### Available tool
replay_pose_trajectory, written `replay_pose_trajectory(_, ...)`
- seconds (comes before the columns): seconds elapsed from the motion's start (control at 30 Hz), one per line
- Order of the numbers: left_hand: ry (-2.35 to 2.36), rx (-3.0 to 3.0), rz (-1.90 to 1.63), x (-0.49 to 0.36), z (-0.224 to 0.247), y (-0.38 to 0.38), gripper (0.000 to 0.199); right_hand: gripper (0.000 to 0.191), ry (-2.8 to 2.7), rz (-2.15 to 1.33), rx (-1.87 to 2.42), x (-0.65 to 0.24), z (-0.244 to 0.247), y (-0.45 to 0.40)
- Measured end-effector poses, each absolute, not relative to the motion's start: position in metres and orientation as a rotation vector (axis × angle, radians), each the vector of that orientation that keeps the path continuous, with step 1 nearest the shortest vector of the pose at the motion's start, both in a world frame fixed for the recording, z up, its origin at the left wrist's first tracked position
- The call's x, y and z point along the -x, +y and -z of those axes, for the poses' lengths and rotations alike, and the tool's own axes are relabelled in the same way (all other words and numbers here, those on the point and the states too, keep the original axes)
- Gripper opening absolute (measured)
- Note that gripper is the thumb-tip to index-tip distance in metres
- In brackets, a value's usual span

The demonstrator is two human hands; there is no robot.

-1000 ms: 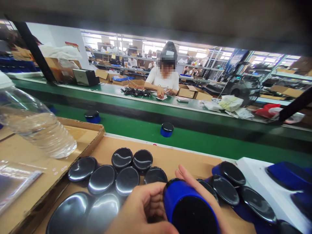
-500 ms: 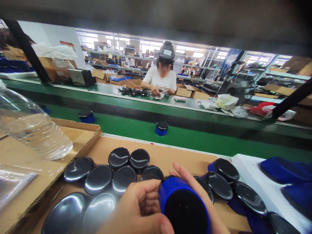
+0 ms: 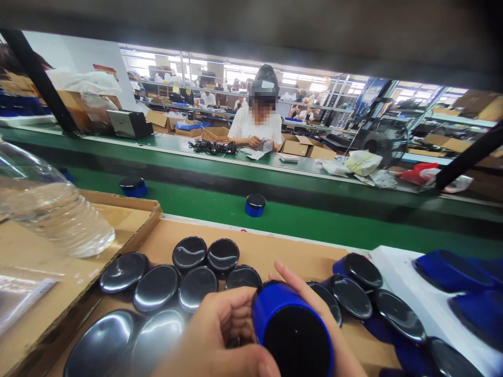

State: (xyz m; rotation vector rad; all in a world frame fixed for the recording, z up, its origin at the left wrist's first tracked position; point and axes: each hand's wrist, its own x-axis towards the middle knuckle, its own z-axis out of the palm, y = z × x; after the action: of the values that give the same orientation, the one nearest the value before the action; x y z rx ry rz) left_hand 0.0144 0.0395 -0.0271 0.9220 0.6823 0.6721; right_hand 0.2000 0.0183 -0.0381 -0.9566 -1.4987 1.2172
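Observation:
Low in the middle, both my hands hold a blue round canister, its flat black end face tilted up toward me. My left hand grips its left side, fingers curled around and thumb along the near edge. On the other side, my right hand presses along the canister, partly hidden by it. Glossy black-topped round canisters stand in a cluster left of my hands. More black-topped blue canisters sit to the right on the brown cardboard surface.
A clear water bottle leans at left over a cardboard tray. A white foam tray holds blue canisters at right. Beyond runs a green belt carrying a blue canister. A co-worker sits opposite. A dark beam crosses overhead.
My hands keep nearly the same hold on the canister. Canisters on the green belt have shifted slightly left. The co-worker's hands have moved over a white item.

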Motion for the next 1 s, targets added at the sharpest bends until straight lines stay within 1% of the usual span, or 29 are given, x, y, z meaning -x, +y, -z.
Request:
replay_pose_trajectory(0.07, 0.648, -0.956, -0.672, -0.015, 0.027, 0.041, 0.066, 0.034, -1.503, -1.228, 0.928, -0.205, 0.06, 0.028)
replay_pose_trajectory(0.13, 0.669, -0.92, -0.675, -0.015, 0.027, 0.041, 0.069, 0.031, -1.485, -1.262, 0.928, -0.207, 0.077, 0.036)
replay_pose_trajectory(0.2, 0.692, -0.892, -0.664, -0.015, 0.026, 0.04, 0.07, 0.029, -1.479, -1.287, 0.932, -0.207, 0.081, 0.038)
replay_pose_trajectory(0.33, 0.656, -0.912, -0.666, -0.013, 0.025, 0.038, 0.069, 0.032, -1.493, -1.2, 0.941, -0.201, 0.052, 0.024)
replay_pose_trajectory(0.43, 0.682, -0.885, -0.666, -0.011, 0.023, 0.037, 0.074, 0.049, -1.477, -1.231, 0.923, -0.199, 0.035, 0.015)
replay_pose_trajectory(0.47, 0.688, -0.881, -0.662, -0.011, 0.022, 0.037, 0.074, 0.05, -1.462, -1.254, 0.928, -0.199, 0.034, 0.015)
replay_pose_trajectory(0.5, 0.686, -0.882, -0.658, -0.011, 0.021, 0.038, 0.074, 0.046, -1.448, -1.27, 0.933, -0.199, 0.037, 0.017)
replay_pose_trajectory(0.57, 0.669, -0.897, -0.648, -0.01, 0.02, 0.038, 0.074, 0.032, -1.428, -1.279, 0.936, -0.2, 0.046, 0.026)
replay_pose_trajectory(0.6, 0.664, -0.908, -0.645, -0.01, 0.02, 0.038, 0.075, 0.028, -1.411, -1.282, 0.928, -0.2, 0.052, 0.032)
replay_pose_trajectory(0.7, 0.663, -0.887, -0.654, -0.01, 0.021, 0.038, 0.073, 0.034, -1.349, -1.331, 0.93, -0.2, 0.063, 0.045)
replay_pose_trajectory(0.77, 0.666, -0.886, -0.66, -0.01, 0.023, 0.038, 0.072, 0.036, -1.325, -1.383, 0.985, -0.199, 0.061, 0.047)
replay_pose_trajectory(0.8, 0.666, -0.887, -0.661, -0.011, 0.024, 0.038, 0.073, 0.039, -1.337, -1.396, 1.015, -0.198, 0.058, 0.045)
replay_pose_trajectory(0.87, 0.661, -0.893, -0.672, -0.013, 0.027, 0.038, 0.071, 0.038, -1.382, -1.375, 1.038, -0.198, 0.047, 0.038)
replay_pose_trajectory(1.0, 0.649, -0.912, -0.738, -0.018, 0.027, 0.034, 0.06, 0.042, -1.453, -1.292, 1.045, -0.2, 0.024, 0.014)
